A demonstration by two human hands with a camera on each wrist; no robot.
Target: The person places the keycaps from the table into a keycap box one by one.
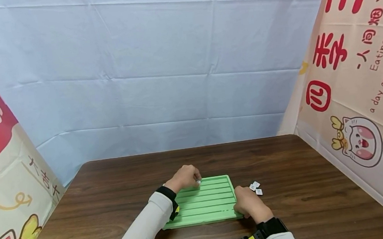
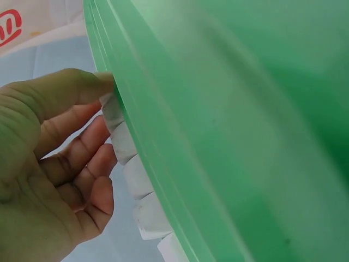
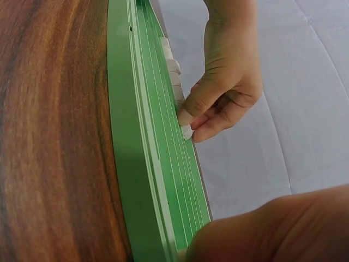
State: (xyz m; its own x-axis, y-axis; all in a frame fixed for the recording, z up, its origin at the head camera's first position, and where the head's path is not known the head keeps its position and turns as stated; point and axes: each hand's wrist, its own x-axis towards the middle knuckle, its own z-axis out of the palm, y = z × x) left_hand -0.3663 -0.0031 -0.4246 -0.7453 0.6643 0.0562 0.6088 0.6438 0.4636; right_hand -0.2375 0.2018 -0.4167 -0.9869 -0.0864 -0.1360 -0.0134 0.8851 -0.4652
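Note:
A light green ridged board (image 1: 208,202) lies on the table with several raised lines across it. At its far edge my left hand (image 1: 184,177) pinches a small white tile (image 3: 187,132) between thumb and fingertips. The left wrist view shows a row of white tiles (image 2: 137,176) standing along the board's far side, beside my curled fingers. My right hand (image 1: 249,201) grips the near right part of the board's edge, its fingers curled there. In the right wrist view that hand fills the lower right corner, and the board's rim runs up past it.
Three loose white tiles (image 1: 255,187) lie on the dark wooden table (image 1: 123,203), just right of the board beyond my right hand. A pale blue cloth (image 1: 159,68) hangs behind the table. Printed cloths (image 1: 351,92) hang on both sides.

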